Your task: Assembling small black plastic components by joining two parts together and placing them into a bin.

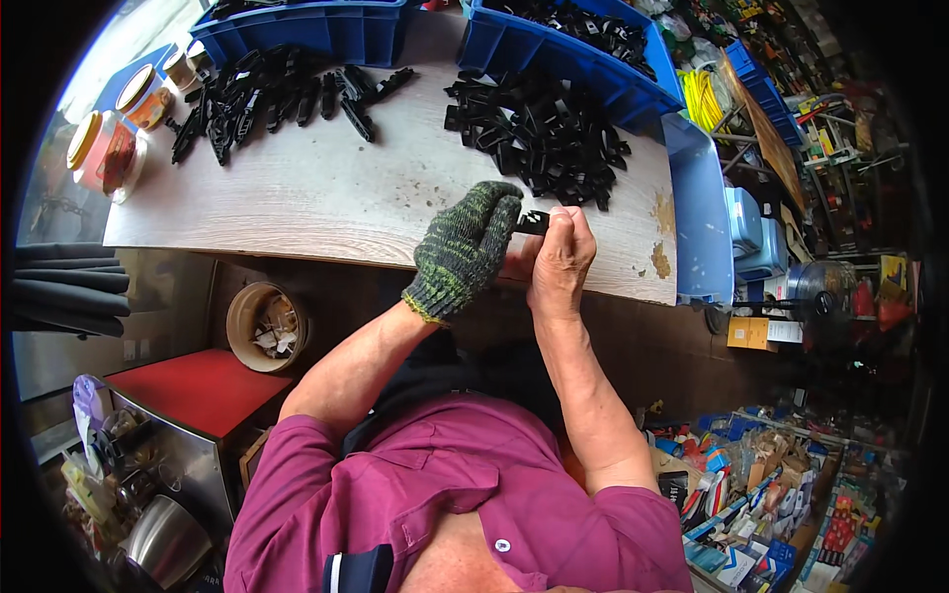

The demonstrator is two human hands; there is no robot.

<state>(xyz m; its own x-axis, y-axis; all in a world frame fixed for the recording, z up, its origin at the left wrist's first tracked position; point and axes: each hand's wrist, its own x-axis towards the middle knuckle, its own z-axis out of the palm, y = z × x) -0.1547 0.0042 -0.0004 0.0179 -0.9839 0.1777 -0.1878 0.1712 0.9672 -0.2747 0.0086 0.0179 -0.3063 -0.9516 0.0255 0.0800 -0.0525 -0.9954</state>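
Note:
My left hand (463, 242), in a dark green knitted glove, is closed at the near edge of the table. Beside it, my bare right hand (563, 255) pinches a small black plastic part (533, 222). The part spans the gap between the two hands, and its left end meets the gloved fingers. Just beyond my hands lies a heap of short black plastic parts (539, 133). Longer black plastic pieces (262, 96) lie in a looser pile at the far left of the table.
Two blue bins (306, 36) (578, 61) of black parts stand at the table's (326, 198) far edge. Lidded jars (102, 153) line its left end. A light-blue bin (700, 212) adjoins the right end. A round bucket (267, 326) with scraps sits below, by a red-topped cabinet (198, 390).

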